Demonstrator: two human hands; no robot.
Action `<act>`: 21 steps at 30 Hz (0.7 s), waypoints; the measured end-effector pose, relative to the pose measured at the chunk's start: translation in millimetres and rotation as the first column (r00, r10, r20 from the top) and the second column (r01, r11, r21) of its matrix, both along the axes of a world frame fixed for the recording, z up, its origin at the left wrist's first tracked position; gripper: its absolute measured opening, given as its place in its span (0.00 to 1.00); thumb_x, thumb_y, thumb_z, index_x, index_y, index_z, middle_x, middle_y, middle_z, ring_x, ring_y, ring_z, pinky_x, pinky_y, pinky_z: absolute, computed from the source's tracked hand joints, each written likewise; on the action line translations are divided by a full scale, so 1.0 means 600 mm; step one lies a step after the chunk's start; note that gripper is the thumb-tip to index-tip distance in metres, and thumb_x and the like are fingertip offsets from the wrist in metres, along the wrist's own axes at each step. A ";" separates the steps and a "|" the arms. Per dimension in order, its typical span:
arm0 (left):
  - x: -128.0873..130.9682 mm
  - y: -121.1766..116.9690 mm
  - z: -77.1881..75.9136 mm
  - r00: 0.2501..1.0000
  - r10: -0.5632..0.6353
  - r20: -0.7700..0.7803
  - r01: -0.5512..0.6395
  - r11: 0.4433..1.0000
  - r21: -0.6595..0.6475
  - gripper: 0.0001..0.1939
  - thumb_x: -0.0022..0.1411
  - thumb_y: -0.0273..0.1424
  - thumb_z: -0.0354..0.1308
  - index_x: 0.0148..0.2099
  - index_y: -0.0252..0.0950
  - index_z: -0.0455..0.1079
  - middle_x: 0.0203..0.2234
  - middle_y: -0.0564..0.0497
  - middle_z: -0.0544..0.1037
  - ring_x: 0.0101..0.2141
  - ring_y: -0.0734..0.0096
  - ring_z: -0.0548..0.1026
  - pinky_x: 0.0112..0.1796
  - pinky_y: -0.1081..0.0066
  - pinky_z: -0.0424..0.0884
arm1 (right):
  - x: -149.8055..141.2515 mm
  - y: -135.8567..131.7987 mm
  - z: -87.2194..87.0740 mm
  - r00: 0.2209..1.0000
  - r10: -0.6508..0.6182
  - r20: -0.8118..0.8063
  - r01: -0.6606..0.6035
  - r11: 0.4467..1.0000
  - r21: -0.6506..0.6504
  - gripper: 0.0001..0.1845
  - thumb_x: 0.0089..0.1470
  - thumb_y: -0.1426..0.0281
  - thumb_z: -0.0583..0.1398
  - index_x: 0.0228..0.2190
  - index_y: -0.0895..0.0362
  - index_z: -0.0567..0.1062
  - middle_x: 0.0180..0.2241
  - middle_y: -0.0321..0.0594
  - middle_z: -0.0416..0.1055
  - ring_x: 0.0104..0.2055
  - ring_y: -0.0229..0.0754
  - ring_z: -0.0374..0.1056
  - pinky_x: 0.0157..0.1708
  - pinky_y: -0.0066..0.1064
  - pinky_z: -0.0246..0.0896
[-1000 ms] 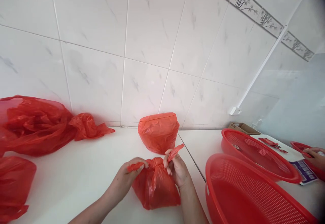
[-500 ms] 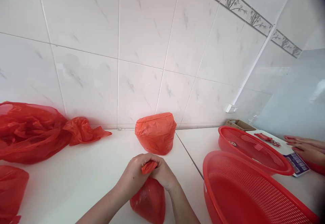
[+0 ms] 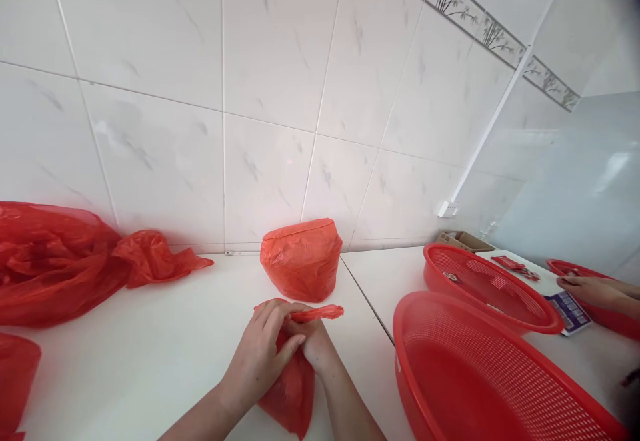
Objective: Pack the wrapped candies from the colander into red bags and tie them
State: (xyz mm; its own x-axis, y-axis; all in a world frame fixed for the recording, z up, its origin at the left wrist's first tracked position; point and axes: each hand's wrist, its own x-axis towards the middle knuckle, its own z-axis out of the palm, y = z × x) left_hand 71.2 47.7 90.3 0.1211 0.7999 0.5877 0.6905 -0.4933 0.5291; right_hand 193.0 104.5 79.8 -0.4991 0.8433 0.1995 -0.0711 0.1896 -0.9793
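We list: white table (image 3: 150,361); red plastic bag (image 3: 290,397), beneath the hands; left hand (image 3: 265,341), right hand (image 3: 310,341) — both curled, gripping its top; twisted bag end (image 3: 327,311). Step, we judge: knotting — next calls for a firm pull.

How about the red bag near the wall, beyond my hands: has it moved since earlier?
No, the red bag shows no shift either way: its right edge still sits beside the counter seam; only the view moved.
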 end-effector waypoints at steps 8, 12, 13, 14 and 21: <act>-0.020 0.007 -0.025 0.998 -0.008 -0.067 0.005 0.999 -0.048 0.05 0.65 0.29 0.50 0.39 0.40 0.67 0.38 0.50 0.70 0.37 0.67 0.71 0.38 0.66 0.70 | 0.013 0.012 -0.023 0.987 0.076 -0.143 -0.112 0.959 -0.259 0.07 0.48 0.68 0.62 0.23 0.57 0.73 0.20 0.31 0.64 0.23 0.32 0.58 0.25 0.25 0.51; -0.022 0.012 -0.033 0.998 -0.018 -0.059 0.013 0.997 -0.082 0.11 0.68 0.29 0.45 0.34 0.39 0.67 0.33 0.51 0.70 0.33 0.70 0.71 0.36 0.67 0.69 | 0.018 0.022 -0.036 0.990 0.058 -0.132 -0.090 0.963 -0.254 0.11 0.51 0.67 0.59 0.21 0.59 0.73 0.14 0.28 0.56 0.18 0.29 0.50 0.21 0.25 0.44; -0.023 0.014 -0.036 0.998 -0.020 -0.055 0.015 0.996 -0.086 0.11 0.68 0.29 0.45 0.35 0.39 0.67 0.33 0.51 0.70 0.33 0.69 0.71 0.36 0.67 0.69 | 0.018 0.023 -0.037 0.990 0.051 -0.132 -0.083 0.965 -0.247 0.08 0.51 0.67 0.59 0.26 0.58 0.76 0.15 0.28 0.57 0.18 0.29 0.50 0.21 0.24 0.44; -0.024 0.015 -0.040 0.998 -0.021 -0.051 0.017 0.996 -0.089 0.12 0.68 0.30 0.45 0.35 0.39 0.67 0.33 0.51 0.70 0.34 0.69 0.71 0.37 0.67 0.69 | 0.018 0.024 -0.037 0.990 0.042 -0.133 -0.073 0.968 -0.239 0.09 0.51 0.66 0.60 0.33 0.57 0.77 0.16 0.27 0.59 0.19 0.29 0.51 0.21 0.24 0.45; -0.030 0.019 -0.055 0.999 -0.027 0.023 0.029 0.994 -0.104 0.11 0.68 0.31 0.45 0.39 0.42 0.69 0.38 0.52 0.73 0.39 0.69 0.72 0.43 0.67 0.68 | 0.013 0.027 -0.042 0.988 0.007 -0.153 -0.033 0.985 -0.171 0.12 0.52 0.62 0.62 0.30 0.59 0.76 0.16 0.28 0.61 0.18 0.29 0.52 0.19 0.23 0.44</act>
